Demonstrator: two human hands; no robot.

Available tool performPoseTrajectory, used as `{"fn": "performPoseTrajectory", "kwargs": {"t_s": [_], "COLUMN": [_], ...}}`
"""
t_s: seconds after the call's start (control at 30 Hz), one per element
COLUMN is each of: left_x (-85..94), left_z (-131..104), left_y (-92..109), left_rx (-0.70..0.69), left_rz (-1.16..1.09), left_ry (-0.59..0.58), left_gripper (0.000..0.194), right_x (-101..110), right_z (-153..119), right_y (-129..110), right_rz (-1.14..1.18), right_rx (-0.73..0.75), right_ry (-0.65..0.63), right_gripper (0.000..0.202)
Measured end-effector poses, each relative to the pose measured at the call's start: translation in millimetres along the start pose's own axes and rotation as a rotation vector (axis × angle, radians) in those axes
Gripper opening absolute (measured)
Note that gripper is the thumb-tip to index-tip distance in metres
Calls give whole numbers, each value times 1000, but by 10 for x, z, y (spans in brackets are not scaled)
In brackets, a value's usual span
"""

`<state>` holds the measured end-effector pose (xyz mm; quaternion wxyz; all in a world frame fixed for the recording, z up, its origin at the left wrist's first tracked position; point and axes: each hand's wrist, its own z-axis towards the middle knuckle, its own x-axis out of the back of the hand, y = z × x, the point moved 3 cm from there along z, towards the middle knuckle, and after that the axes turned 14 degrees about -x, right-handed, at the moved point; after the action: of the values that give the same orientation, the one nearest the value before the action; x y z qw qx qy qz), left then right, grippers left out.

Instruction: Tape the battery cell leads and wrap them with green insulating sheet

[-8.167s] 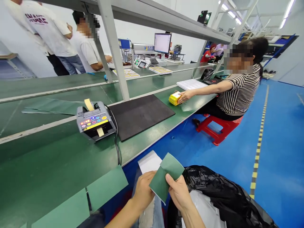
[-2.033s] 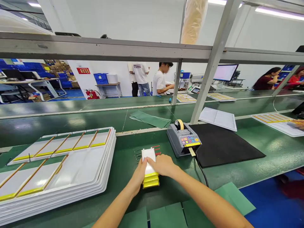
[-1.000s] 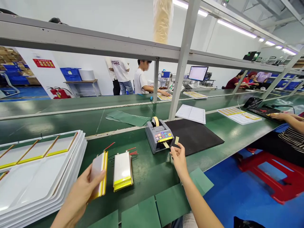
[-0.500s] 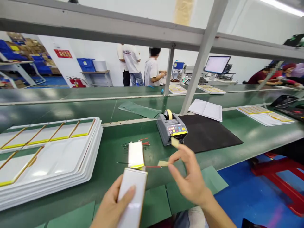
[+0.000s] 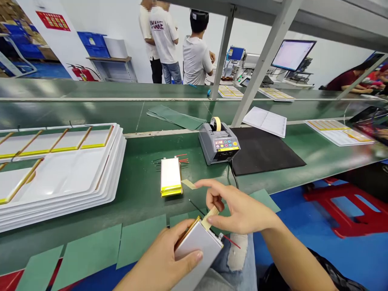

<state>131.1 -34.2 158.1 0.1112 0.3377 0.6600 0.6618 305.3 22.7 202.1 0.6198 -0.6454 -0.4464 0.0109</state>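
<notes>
My left hand [image 5: 172, 252] is wrapped around a silver-grey pouch battery [image 5: 201, 252], tilted, with black and red wires at its upper end. At that end my right hand [image 5: 233, 206] pinches a short strip of masking tape [image 5: 209, 218], its thumb pressing it against the battery's edge. A second tape strip [image 5: 189, 184] hangs from the tip of the outstretched right index finger. Beyond it a stack of batteries [image 5: 170, 173] with yellow-taped ends and thin wires lies on the green bench [image 5: 142, 169]. An electric tape dispenser [image 5: 218, 143] stands behind the right hand.
On the left are stacked white trays [image 5: 75, 173] bearing batteries. A black mat [image 5: 266, 151] lies right of the dispenser, and green sheets [image 5: 91, 250] line the front edge. Shelf posts [image 5: 263, 64] rise mid-bench. A red stool [image 5: 342, 206] stands below; people stand beyond.
My view has tipped down. The battery's wired end has turned up and right, and my right hand has come down to it, bringing one tape strip onto its edge.
</notes>
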Motion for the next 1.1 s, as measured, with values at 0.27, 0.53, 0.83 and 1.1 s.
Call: {"fn": "performPoseTrajectory", "kwargs": {"t_s": [0.27, 0.53, 0.83, 1.1], "left_x": [11, 21, 127, 104], "left_z": [-2, -2, -94, -96], "left_y": [42, 55, -46, -10], "left_rx": [21, 50, 43, 71], "left_rz": [53, 113, -181, -169], "left_ry": [-15, -36, 67, 5], "left_gripper": [38, 40, 51, 50], "right_x": [-24, -119, 217, 61], "right_z": [29, 49, -88, -15], "right_y": [-18, 28, 24, 6], "right_rz": [-156, -192, 83, -275], "right_rx": [-30, -76, 146, 97], "right_ry": [14, 117, 121, -164], "right_gripper": [69, 88, 17, 26]}}
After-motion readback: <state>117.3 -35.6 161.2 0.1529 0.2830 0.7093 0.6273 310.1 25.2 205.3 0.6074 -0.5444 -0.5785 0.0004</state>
